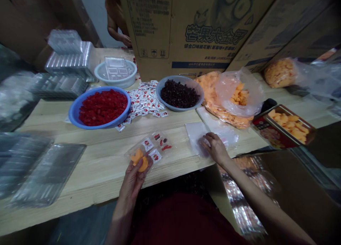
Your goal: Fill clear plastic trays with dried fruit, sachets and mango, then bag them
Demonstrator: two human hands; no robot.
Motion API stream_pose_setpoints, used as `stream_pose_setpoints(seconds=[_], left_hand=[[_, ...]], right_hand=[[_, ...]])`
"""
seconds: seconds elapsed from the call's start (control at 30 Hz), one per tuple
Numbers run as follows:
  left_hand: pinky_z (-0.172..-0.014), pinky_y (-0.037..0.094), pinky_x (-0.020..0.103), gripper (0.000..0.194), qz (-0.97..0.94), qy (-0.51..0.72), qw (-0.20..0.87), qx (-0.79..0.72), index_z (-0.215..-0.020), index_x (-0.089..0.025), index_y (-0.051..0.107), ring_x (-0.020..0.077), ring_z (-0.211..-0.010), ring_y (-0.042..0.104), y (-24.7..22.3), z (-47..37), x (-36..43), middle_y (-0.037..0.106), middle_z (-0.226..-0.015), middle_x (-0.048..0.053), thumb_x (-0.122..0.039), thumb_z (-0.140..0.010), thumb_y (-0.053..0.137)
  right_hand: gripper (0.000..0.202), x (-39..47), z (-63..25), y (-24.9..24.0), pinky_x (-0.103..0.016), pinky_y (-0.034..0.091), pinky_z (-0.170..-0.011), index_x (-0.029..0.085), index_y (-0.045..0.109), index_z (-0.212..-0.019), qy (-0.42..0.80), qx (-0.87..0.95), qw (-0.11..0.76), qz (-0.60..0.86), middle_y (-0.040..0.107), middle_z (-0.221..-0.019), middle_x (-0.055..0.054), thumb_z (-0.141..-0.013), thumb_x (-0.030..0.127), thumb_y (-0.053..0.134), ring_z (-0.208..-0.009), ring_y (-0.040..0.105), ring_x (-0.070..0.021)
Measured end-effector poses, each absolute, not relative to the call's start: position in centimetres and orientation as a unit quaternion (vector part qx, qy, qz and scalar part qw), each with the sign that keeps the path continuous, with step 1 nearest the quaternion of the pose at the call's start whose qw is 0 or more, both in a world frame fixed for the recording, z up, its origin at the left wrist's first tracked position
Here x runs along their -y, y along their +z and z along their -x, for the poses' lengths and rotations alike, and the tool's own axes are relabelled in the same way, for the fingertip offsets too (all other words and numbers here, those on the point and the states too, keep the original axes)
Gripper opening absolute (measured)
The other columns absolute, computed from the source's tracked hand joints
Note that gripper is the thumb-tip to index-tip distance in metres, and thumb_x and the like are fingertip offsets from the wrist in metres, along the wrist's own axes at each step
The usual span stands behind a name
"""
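Note:
My left hand (135, 175) is closed on the near left end of a clear plastic tray (138, 145), thumb over the orange gummy-like pieces (140, 159). Two small printed sachets (155, 155) lie in other compartments, with red and dark pieces at the far end. My right hand (217, 148) rests over a stack of clear plastic bags (194, 131), its fingers bent together at the top bag's edge. Motion blur partly hides the fingertips there.
Behind stand a blue bowl of red pieces (71, 113), a bowl of dark pieces (160, 92) and loose sachets (144, 99). Bagged orange pieces (210, 83) and a box of them (269, 131) lie right. Empty trays (66, 63) are stacked left; large cartons (183, 53) rise behind.

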State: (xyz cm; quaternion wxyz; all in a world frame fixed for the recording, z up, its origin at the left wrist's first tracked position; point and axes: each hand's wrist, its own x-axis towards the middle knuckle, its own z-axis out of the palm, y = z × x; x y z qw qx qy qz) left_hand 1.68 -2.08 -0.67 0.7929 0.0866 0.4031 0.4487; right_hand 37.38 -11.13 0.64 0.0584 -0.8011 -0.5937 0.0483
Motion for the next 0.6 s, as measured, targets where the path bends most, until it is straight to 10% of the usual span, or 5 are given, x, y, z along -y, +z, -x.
stream_pose_setpoints(seconds=[0.27,0.6], left_hand=[[-0.082,0.063,0.03,0.036,-0.128,0.439,0.793,-0.403,-0.117,-0.017,0.064,0.0195,-0.094,0.074,-0.7,-2.2,2.6,0.073,-0.111,0.009,-0.004,-0.083,0.066],[-0.084,0.063,0.032,0.034,-0.122,0.437,0.794,-0.404,-0.116,-0.015,0.063,0.0203,-0.096,0.073,0.2,-3.3,3.0,0.073,-0.109,0.011,-0.002,-0.086,0.061]], right_hand=[[0.024,8.7,-33.3,2.0,-0.036,0.048,-0.085,0.01,0.075,-0.09,0.126,0.532,-0.056,0.835,0.066,-0.107,-0.022,-0.088,0.013,0.051,-0.109,0.059,-0.0321],[0.023,5.9,-38.6,1.0,-0.024,0.042,-0.059,0.016,0.065,-0.061,0.311,0.489,0.145,0.802,0.066,-0.064,-0.003,-0.07,0.033,0.078,-0.063,0.059,-0.0154]])
